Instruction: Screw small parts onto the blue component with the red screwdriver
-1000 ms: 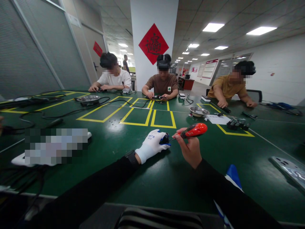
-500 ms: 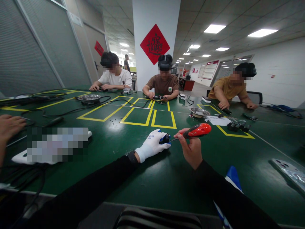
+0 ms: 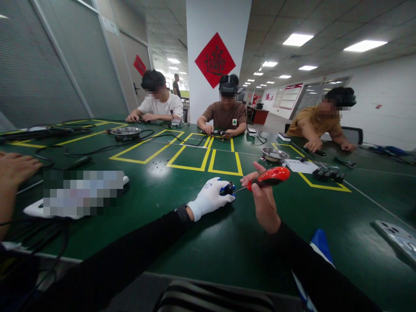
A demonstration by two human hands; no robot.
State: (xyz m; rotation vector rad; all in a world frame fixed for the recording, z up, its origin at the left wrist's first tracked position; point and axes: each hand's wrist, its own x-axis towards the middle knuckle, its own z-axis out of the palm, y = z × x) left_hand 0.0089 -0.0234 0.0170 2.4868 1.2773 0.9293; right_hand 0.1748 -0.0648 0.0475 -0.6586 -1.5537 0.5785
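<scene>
My left hand (image 3: pixel 212 197), in a white and blue work glove, is closed around a small black part (image 3: pixel 229 188) just above the green table. Its exact kind is too small to tell. Bare, my right hand (image 3: pixel 264 201) holds a screwdriver (image 3: pixel 271 175) with a red and black handle, gripped between thumb and fingers, some fingers lifted. The screwdriver's shaft points left at the black part, and its tip meets the part or lies right beside it; I cannot tell which.
A metal bowl (image 3: pixel 274 154), a white paper (image 3: pixel 301 166) and several black parts (image 3: pixel 329 173) lie to the right. Near the right edge is a phone (image 3: pixel 394 240). At left are a white device (image 3: pixel 125 179) and a co-worker's hand (image 3: pixel 17 171). A blue and white glove (image 3: pixel 320 245) lies by my right arm.
My right-hand fingers have opened out and shifted on the screwdriver handle. My left hand keeps the black part. The whole view has moved slightly.
</scene>
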